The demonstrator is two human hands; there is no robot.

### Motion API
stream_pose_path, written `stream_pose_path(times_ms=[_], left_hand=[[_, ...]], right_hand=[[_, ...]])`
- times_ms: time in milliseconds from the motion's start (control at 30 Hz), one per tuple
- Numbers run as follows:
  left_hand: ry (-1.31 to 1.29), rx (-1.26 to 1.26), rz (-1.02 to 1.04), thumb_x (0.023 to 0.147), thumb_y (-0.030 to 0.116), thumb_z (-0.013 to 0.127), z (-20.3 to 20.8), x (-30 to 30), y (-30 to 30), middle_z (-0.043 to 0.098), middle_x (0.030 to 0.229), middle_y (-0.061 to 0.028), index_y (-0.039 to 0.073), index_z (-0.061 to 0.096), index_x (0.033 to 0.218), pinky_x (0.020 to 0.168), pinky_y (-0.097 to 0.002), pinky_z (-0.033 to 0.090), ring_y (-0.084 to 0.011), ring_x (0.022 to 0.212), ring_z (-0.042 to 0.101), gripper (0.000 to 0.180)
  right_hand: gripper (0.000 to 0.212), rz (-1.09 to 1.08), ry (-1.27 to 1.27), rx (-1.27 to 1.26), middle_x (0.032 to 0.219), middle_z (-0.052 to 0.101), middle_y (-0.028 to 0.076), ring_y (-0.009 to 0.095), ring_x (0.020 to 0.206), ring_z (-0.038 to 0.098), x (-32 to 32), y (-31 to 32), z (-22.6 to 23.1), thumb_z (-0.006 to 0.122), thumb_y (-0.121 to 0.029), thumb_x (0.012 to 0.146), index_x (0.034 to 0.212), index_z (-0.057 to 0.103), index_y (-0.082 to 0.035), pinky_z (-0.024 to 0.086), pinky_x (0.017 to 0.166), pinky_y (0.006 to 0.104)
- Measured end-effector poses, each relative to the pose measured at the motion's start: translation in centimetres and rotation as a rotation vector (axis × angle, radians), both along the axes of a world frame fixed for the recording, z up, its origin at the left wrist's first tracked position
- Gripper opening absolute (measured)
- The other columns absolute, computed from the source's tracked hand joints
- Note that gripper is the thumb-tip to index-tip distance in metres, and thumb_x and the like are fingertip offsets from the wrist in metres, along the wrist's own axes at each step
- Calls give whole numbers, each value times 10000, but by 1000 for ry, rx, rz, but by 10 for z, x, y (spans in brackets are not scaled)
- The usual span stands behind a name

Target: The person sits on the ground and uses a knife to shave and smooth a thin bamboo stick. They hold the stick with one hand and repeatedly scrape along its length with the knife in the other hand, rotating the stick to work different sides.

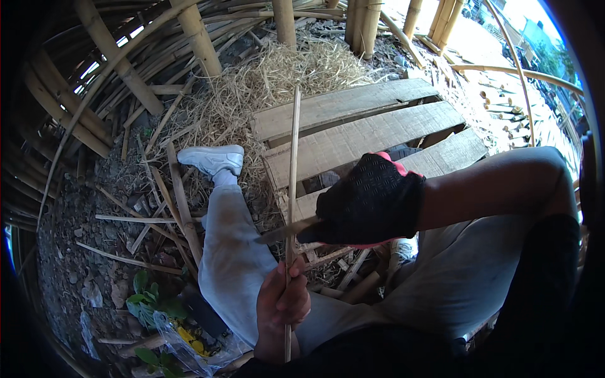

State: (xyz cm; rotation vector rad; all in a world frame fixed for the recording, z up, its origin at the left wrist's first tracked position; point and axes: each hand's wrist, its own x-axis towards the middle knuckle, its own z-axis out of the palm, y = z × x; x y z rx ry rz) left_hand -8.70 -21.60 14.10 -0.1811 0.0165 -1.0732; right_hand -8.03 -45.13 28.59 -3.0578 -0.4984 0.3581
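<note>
A long thin bamboo strip (293,151) stands nearly upright in view, its far end over the wooden slats. My bare left hand (285,296) is wrapped round its lower part, and the strip's near end sticks out below the fist. My right hand (372,201), in a black and red glove, is closed on the handle of a knife (277,233). The blade lies across the strip just above my left hand, its tip pointing left. Whether the edge bites into the bamboo I cannot tell. Most of the knife's handle is hidden by the glove.
A slatted wooden pallet (353,138) lies ahead, with a heap of pale shavings (283,69) behind it. Bamboo poles (198,38) rise at the far left. Loose bamboo pieces (179,195) and a plastic bag (195,343) lie left of my outstretched leg (230,239).
</note>
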Motion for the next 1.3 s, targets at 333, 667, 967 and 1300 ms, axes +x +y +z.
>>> stream_pose_path(times_ms=[333,667,967,1300], left_hand=[[-28,-15,-24,1129,228,269,2,-4,-3,490,603,-35,-15,406,1094,256,-176,319,-60,334,431,280],[59,-29,-25,1127,228,277,0,-2,-3,474,587,-33,-13,402,1081,259,-183,341,-59,327,409,275],[59,-59,-15,1126,229,278,1,-1,-4,467,587,-24,-22,400,1097,261,-178,349,-60,334,422,281],[75,-92,-25,1124,225,287,-2,-1,-7,473,585,-30,-14,392,1077,265,-175,357,-60,334,417,266]], right_hand=[[570,69,-65,1,817,732,99,308,781,716,13,-17,2,441,-590,1017,880,761,-139,576,704,440],[564,113,-93,-28,840,739,102,319,812,719,24,-28,8,420,-574,1031,909,769,-147,575,742,434],[563,11,-28,-149,857,734,118,322,835,720,33,-26,18,429,-587,1022,906,767,-153,569,702,447],[466,137,-276,-90,683,681,53,275,609,677,44,-58,3,541,-561,981,835,758,-176,531,563,427]])
